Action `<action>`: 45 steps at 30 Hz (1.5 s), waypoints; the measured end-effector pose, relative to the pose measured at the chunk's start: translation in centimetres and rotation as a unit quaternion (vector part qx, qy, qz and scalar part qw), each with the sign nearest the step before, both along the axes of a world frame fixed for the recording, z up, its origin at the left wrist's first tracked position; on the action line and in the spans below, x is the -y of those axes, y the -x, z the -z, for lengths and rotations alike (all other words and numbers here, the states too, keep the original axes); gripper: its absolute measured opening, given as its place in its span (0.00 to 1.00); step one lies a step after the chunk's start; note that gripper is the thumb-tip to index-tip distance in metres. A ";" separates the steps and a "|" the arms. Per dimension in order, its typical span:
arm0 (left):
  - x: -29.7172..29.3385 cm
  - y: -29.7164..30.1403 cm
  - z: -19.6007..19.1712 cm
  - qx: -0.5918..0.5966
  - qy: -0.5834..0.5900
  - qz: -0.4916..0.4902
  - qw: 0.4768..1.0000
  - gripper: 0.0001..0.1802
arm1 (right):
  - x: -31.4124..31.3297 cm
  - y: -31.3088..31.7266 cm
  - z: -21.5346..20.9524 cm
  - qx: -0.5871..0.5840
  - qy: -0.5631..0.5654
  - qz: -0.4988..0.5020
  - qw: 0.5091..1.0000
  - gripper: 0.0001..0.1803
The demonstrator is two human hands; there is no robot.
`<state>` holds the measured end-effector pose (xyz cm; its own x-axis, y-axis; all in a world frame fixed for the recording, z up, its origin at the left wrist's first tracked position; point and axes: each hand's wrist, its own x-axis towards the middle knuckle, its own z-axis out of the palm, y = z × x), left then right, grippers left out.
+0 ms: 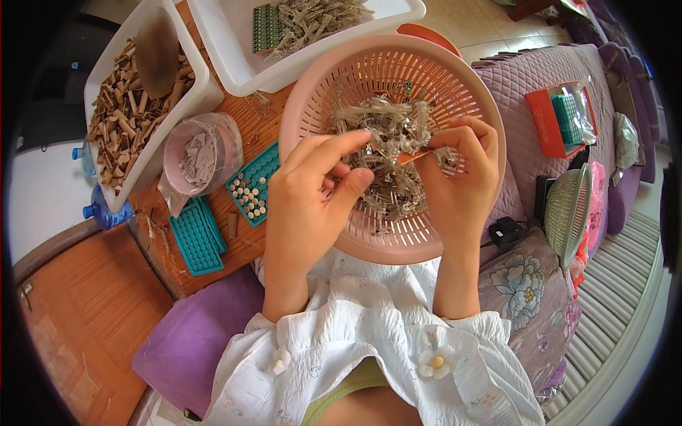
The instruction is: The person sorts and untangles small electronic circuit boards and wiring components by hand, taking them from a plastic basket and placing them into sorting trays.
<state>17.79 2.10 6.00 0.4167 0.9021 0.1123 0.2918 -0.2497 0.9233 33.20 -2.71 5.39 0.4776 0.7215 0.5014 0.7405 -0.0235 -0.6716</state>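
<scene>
My right hand pinches a small orange strip between thumb and fingers, above the pink slotted basket. Facing it from the left, my left hand has its index finger stretched out and its thumb apart, with nothing visible between them. Beneath both hands, a tangled heap of greyish, clear-looking strands lies in the basket. The strands' exact kind is too unclear to tell, and my fingers cover part of the heap.
Left of the basket, a teal tray holds small round pieces, beside stacked teal trays and a pink bowl. A white bin contains brown tube-like pieces. Behind stands a white tray; right, a red box sits on quilted fabric.
</scene>
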 end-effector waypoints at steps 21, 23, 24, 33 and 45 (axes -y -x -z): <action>0.4 -1.2 1.6 0.167 0.061 -0.053 0.983 0.05 | 1.9 1.0 -1.1 -0.221 0.194 -0.210 0.932 0.06; 0.4 -1.3 1.7 0.163 0.065 -0.059 0.983 0.05 | 2.0 1.2 -1.4 -0.254 0.217 -0.198 0.922 0.06; 0.5 -1.3 1.8 0.165 0.035 -0.065 0.983 0.04 | 2.0 1.1 -1.4 -0.255 0.218 -0.196 0.921 0.06; 0.1 -0.5 2.5 0.270 0.132 -0.037 0.953 0.25 | 2.4 1.8 -0.3 -0.341 0.207 -0.194 0.896 0.07; 3.1 1.1 0.6 0.013 0.102 0.025 0.994 0.18 | 4.5 3.1 0.9 -0.336 0.207 -0.210 0.895 0.04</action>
